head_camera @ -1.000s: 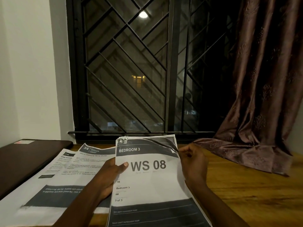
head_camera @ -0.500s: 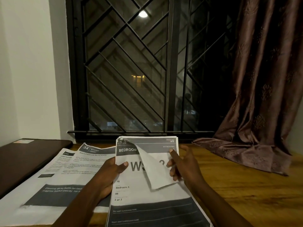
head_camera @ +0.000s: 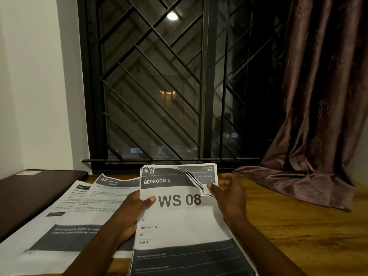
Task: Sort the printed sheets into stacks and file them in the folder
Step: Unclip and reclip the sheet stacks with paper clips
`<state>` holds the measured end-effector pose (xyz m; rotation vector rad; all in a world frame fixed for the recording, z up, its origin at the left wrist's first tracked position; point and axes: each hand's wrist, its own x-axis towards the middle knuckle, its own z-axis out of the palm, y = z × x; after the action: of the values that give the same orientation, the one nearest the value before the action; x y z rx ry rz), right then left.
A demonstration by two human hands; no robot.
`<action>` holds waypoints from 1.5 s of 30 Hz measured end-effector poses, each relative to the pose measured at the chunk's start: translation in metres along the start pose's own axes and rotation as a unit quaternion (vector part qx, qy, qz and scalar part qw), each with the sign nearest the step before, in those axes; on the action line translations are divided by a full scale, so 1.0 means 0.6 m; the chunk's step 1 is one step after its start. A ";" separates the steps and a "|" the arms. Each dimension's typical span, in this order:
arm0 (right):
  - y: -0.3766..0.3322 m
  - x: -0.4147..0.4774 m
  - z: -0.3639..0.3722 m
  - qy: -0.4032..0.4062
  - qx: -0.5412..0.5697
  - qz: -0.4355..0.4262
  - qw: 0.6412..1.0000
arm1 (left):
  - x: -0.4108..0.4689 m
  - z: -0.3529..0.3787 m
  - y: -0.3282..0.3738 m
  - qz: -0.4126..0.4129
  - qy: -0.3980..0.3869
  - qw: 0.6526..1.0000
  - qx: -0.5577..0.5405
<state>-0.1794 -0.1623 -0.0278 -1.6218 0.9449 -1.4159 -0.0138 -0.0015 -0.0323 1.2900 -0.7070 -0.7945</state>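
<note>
Held sheets (head_camera: 179, 216): lower centre, left hand (head_camera: 129, 214) gripping the left edge, right hand (head_camera: 229, 198) pinching the upper right corner.
Loose sheets (head_camera: 65, 226): lower left, on the surface (head_camera: 298, 226).
Flat case (head_camera: 29, 192): far left, beside them.
Curtain (head_camera: 318, 96): right, hem on the surface.

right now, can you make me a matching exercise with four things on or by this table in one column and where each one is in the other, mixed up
Things:
1. WS 08 sheet
2. kitchen sheet
3. dark folder
4. curtain

Places:
A. draped onto the table at the right
B. gripped by the left hand, with the right hand at its curled top corner
C. lying flat on the table, left of the gripped sheets
D. closed, at the far left

Pairs: 1-B, 2-C, 3-D, 4-A
</note>
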 end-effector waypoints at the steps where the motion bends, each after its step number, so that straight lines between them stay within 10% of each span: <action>1: 0.001 0.000 0.000 0.005 0.005 -0.007 1.000 | 0.001 -0.001 0.000 0.001 -0.002 1.000 0.001; 20: -0.016 -0.023 -0.024 -0.039 -0.054 -0.212 0.975 | 0.004 -0.002 -0.002 0.006 -0.008 1.000 -0.022; 28: -0.026 -0.027 -0.016 -0.166 0.140 -0.001 0.976 | 0.009 -0.005 -0.006 -0.001 0.004 0.999 -0.037; 33: -0.004 -0.011 -0.001 -0.095 0.003 0.092 0.991 | 0.011 -0.005 -0.007 -0.001 -0.005 0.999 -0.036; 45: -0.009 -0.016 -0.016 0.017 -0.007 -0.078 0.997 | 0.013 -0.008 -0.009 0.006 -0.024 0.999 -0.033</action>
<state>-0.1898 -0.1524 -0.0263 -1.7190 0.8637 -1.5492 -0.0064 -0.0058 -0.0380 1.2100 -0.7202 -0.8339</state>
